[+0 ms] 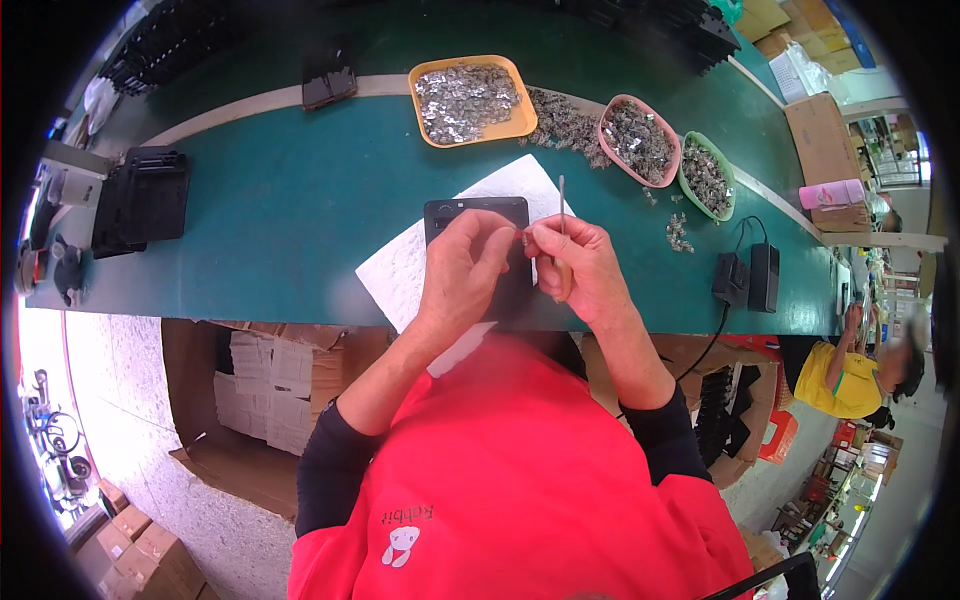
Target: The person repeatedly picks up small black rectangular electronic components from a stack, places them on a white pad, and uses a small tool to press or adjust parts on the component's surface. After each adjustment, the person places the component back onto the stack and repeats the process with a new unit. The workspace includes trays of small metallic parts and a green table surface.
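Lying under left hand (462, 268), grip unclear, beside right hand (582, 262) clamped on thin tool (565, 283): black case (512, 284).

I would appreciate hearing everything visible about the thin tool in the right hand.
The thin tool has a grey, metallic-looking shaft and what looks like a tan handle. The right hand grips it, partly hiding it; the shaft points forward, visually crossing the edge of the white pad. Its tip is too small to make out.
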